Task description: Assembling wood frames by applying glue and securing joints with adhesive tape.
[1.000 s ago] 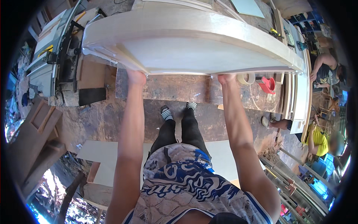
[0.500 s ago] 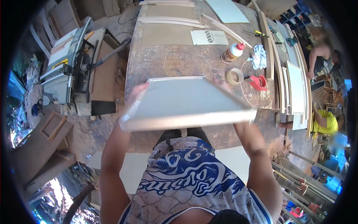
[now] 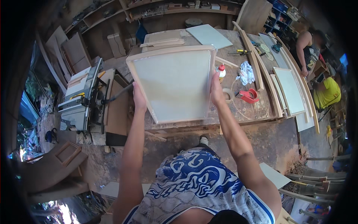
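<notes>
A framed panel point(image 3: 173, 86), pale grey inside a light wooden rim, is held up in front of me, tilted above the workbench point(image 3: 238, 112). My left hand point(image 3: 139, 98) presses its left side, and my right hand point(image 3: 216, 89) grips the right side. Some fingers of both hands are hidden behind the frame. Just right of the panel are a white bottle with a red cap point(image 3: 221, 70), partly covered, and a roll of tape point(image 3: 227, 95). A red tape dispenser point(image 3: 249, 96) and a crumpled cloth point(image 3: 246, 73) lie farther right.
A table saw point(image 3: 82, 100) stands to the left. Long wooden strips point(image 3: 257, 61) and another framed panel point(image 3: 288, 89) lie along the right. Two people, one in a yellow shirt point(image 3: 328, 92), are at the far right. A pale board point(image 3: 209, 36) rests at the back.
The framed panel has gone from lying nearly level close to my body to being raised and tilted up, farther away over the bench. Both hands moved forward with it.
</notes>
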Available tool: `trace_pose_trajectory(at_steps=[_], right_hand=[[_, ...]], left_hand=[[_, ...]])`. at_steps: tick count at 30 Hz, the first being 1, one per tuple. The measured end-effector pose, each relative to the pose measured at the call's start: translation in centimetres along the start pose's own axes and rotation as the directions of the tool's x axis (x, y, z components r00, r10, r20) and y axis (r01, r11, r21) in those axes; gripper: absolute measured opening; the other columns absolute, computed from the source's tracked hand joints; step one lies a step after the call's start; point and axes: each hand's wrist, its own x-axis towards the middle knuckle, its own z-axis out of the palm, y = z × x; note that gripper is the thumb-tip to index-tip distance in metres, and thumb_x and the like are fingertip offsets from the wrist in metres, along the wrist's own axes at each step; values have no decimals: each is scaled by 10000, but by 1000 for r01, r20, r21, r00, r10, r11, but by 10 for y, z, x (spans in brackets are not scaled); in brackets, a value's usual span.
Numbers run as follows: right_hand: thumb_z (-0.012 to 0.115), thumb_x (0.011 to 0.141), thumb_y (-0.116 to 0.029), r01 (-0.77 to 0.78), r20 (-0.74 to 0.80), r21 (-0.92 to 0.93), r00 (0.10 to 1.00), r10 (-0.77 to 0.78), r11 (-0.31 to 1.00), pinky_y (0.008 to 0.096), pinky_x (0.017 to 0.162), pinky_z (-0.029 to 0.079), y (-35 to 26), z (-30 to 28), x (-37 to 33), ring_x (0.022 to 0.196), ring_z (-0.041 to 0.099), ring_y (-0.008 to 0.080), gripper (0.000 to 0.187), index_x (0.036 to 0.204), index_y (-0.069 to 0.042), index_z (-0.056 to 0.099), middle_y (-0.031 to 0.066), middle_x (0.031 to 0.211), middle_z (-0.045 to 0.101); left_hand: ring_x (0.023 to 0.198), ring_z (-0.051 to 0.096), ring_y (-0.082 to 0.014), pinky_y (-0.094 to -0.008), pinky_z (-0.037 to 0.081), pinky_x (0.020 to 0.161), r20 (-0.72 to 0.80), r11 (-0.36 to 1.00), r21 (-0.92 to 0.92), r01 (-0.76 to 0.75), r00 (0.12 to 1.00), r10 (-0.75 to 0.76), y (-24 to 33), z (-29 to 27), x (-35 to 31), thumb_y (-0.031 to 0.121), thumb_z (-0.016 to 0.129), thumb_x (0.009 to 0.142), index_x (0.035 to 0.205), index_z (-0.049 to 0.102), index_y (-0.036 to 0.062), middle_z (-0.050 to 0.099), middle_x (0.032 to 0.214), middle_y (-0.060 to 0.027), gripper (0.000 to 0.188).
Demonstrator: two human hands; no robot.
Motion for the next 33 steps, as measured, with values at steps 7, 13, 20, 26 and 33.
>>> trace_pose_trajectory(at_steps=[7,13,20,26,33], right_hand=[[278,1083,-618,207,-41,-322,972,-232,924,402,1241,192,-12,-6,-11,1514,294,291,838,1590,49,262,181,1619,352],[405,1093,-469,311,-166,103,942,-292,945,394,1200,283,-50,2,-18,1428,431,291,715,1504,116,389,226,1515,473],[605,963,-174,314,-393,246,897,-202,917,350,1095,396,-69,20,-16,1201,602,224,442,1291,123,592,184,1250,671],[618,954,-91,259,-424,237,895,-140,936,336,1068,420,-62,20,-10,1173,616,201,330,1233,85,624,173,1232,679],[631,992,-128,418,-568,39,757,-324,908,267,900,445,-50,43,3,947,587,108,223,1143,37,618,104,1094,679]], left_hand=[[1510,321,-279,-411,209,1251,-175,992,-67,-110,980,97,-22,31,-5,489,270,1125,1574,306,-24,386,1611,-156,683],[1435,423,-291,-438,307,1198,-102,887,-98,-451,891,442,39,46,-25,467,308,1108,1553,332,-37,457,1553,-192,673],[1237,562,-276,-409,404,1107,-153,916,119,-382,905,397,74,68,-17,385,460,1068,1436,492,-25,589,1389,-196,552],[1100,600,-235,-384,468,1000,-310,892,137,-431,837,452,62,79,-9,318,487,1044,1235,603,-5,651,1211,-156,393],[986,598,-212,-364,492,905,-390,850,170,-499,758,523,59,93,2,306,432,1050,1156,620,-11,646,1132,-133,384]])
